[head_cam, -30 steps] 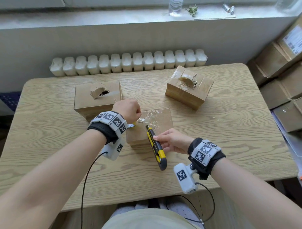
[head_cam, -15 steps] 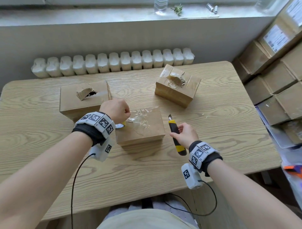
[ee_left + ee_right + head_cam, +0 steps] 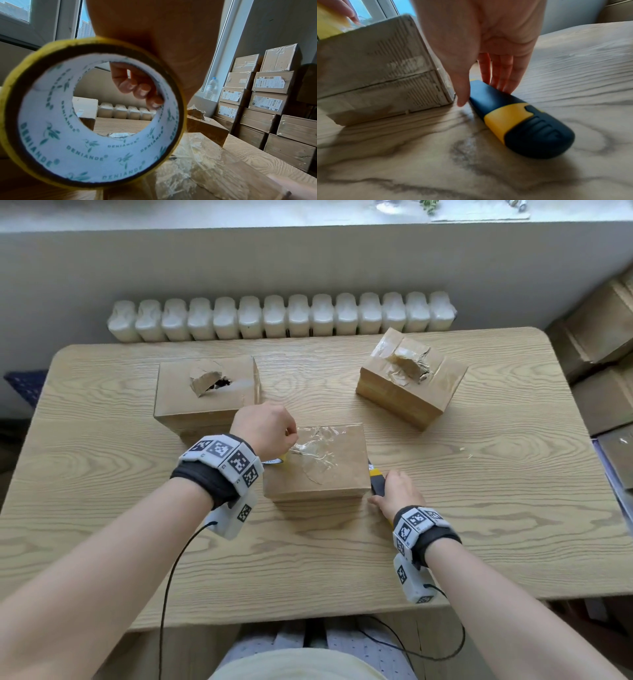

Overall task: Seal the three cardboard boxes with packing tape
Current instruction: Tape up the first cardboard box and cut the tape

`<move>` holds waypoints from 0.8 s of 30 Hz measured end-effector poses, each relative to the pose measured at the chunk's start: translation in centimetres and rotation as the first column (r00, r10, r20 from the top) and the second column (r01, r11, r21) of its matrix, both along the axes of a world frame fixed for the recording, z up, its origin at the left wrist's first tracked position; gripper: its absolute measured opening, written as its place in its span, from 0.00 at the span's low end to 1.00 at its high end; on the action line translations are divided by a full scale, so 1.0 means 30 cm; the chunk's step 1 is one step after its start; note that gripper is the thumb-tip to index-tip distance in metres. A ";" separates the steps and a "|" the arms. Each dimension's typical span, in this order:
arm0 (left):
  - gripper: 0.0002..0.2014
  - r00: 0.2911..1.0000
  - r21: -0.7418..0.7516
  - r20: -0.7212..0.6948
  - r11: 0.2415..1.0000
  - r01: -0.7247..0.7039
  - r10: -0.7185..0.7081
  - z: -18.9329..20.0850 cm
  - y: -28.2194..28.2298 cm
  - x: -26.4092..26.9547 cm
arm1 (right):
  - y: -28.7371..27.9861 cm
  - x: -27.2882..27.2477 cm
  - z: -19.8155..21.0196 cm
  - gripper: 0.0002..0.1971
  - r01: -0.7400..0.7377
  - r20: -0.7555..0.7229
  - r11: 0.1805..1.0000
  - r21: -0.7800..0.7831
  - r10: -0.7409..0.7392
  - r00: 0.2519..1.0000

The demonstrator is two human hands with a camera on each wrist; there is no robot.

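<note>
Three cardboard boxes stand on the wooden table [image 3: 496, 508]. The near middle box [image 3: 322, 474] has wrinkled clear tape across its top. My left hand [image 3: 270, 433] is at that box's left top edge and grips the yellow tape roll [image 3: 92, 112], fingers [image 3: 137, 86] hooked through its core. A black and yellow utility knife [image 3: 518, 121] lies on the table against the box's right side. My right hand [image 3: 394, 491] rests on it with straight fingers [image 3: 503, 73]. The back left box [image 3: 205, 395] has a torn hole. The back right box [image 3: 411, 381] carries crumpled tape.
A white radiator [image 3: 281, 316] runs behind the table's far edge, below a windowsill with a water bottle [image 3: 210, 88]. Stacks of sealed cardboard boxes [image 3: 267, 102] stand to the right of the table. Bare tabletop lies in front of the middle box.
My right hand carried the knife off the middle box's top to its right side and laid it on the table, fingers now straight. The left hand kept hold of the tape roll.
</note>
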State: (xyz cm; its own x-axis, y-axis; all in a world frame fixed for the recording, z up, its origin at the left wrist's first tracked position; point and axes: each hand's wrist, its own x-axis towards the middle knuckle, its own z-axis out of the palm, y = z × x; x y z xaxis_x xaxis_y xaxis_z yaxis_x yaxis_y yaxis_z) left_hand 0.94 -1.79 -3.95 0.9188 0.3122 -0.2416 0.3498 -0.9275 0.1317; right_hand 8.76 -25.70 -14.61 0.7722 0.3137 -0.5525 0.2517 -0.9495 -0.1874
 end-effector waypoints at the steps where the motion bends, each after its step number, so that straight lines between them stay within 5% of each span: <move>1: 0.11 1.000 -0.002 0.002 1.000 0.000 0.000 0.001 0.000 0.001 | 0.005 -0.003 0.013 0.26 0.007 0.056 0.999 0.047 -0.010 0.998; 5: 0.11 1.000 -0.006 0.004 1.000 0.002 -0.002 0.006 -0.003 0.003 | 0.062 -0.031 0.088 0.18 -0.163 0.421 0.895 0.416 -0.031 0.907; 9: 0.11 1.000 -0.010 -0.022 1.000 0.006 -0.006 0.012 0.005 0.001 | 0.156 -0.106 0.109 0.31 -0.458 0.386 0.840 0.291 0.335 0.860; 12: 0.10 1.000 -0.036 -0.022 0.999 0.019 -0.020 0.020 0.017 -0.006 | 0.189 -0.122 0.104 0.35 -0.578 0.440 0.793 0.195 0.456 0.774; 19: 0.09 0.990 -0.114 -0.047 0.986 0.124 -0.130 0.050 0.071 -0.047 | 0.202 -0.123 0.105 0.34 -0.551 0.318 0.798 0.243 0.471 0.823; 24: 0.06 1.000 -0.216 -0.027 0.976 -0.008 0.002 0.048 0.128 -0.150 | 0.225 -0.139 0.130 0.32 -0.518 0.271 0.828 0.214 0.460 0.846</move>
